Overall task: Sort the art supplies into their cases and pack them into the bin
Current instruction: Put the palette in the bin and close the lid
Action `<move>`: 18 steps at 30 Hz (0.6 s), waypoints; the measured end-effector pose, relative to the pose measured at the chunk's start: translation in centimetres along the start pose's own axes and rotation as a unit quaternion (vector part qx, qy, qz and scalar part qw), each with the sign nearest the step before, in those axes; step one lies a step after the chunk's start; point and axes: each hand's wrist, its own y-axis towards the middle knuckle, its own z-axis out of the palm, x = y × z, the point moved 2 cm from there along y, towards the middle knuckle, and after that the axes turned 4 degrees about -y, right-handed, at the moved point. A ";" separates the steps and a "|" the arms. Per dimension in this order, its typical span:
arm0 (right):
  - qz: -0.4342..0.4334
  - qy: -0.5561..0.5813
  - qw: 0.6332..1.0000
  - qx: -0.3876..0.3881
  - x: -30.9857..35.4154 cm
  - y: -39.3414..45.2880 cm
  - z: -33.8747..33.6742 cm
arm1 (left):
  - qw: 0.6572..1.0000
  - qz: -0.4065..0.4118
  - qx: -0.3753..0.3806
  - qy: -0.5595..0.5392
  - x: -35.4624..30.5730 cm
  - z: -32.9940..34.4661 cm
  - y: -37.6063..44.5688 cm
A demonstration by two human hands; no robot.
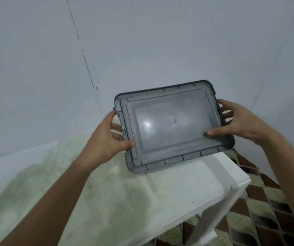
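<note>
Now both hands, left hand (107, 137) and right hand (236, 121), grip the grey lid (171, 125) by its short ends, fingers curled round its rim, above the worktop's (142, 201) far right corner.

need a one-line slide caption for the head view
Both hands, left hand and right hand, grip the short ends of a grey plastic bin held tilted above a white table.

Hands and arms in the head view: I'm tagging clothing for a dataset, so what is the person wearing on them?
Nothing shows on them. The left hand and right hand are bare, with no gloves, rings or watch visible. Both forearms are uncovered to the frame's edge; no sleeve comes into view.
</note>
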 end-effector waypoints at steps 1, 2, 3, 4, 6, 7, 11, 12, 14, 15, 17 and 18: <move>-0.019 0.025 1.000 -0.004 1.2 1.0 -0.4 | 0.999 0.021 -0.009 0.024 -1.1 -1.0 1.0; -0.035 0.042 0.998 -0.009 2.3 2.1 -0.8 | 0.998 0.038 -0.020 0.042 -2.2 -2.0 2.0; -0.049 0.061 0.997 -0.016 3.4 3.1 -1.3 | 0.997 0.051 -0.028 0.051 -3.3 -3.0 3.0; -0.064 0.082 0.994 -0.021 4.5 4.0 -1.8 | 0.996 0.060 -0.032 0.051 -4.2 -4.1 3.9; -0.087 0.133 0.987 -0.027 6.6 5.9 -2.8 | 0.996 0.075 -0.036 0.033 -5.8 -6.3 5.6; -0.086 0.159 0.983 -0.030 7.2 6.6 -3.1 | 0.997 0.073 -0.028 0.004 -6.2 -6.9 6.3; -0.060 0.243 0.968 -0.026 8.4 9.5 -2.5 | 0.981 0.013 -0.040 -0.188 -6.3 -8.3 8.7; -0.057 0.252 0.966 -0.014 8.3 10.1 -1.8 | 0.978 0.003 -0.052 -0.201 -5.9 -8.3 9.1; -0.053 0.260 0.964 0.007 7.8 10.9 -0.2 | 0.980 -0.008 -0.080 -0.183 -4.7 -7.8 9.5; -0.049 0.268 0.962 0.016 7.3 11.2 0.6 | 0.981 -0.013 -0.090 -0.174 -3.9 -7.4 9.6; -0.029 0.289 0.957 0.026 5.8 11.7 1.8 | 0.980 -0.028 -0.095 -0.172 -2.2 -6.4 9.5; -0.022 0.297 0.954 0.033 5.0 12.0 2.3 | 0.980 -0.036 -0.094 -0.175 -1.4 -5.9 9.4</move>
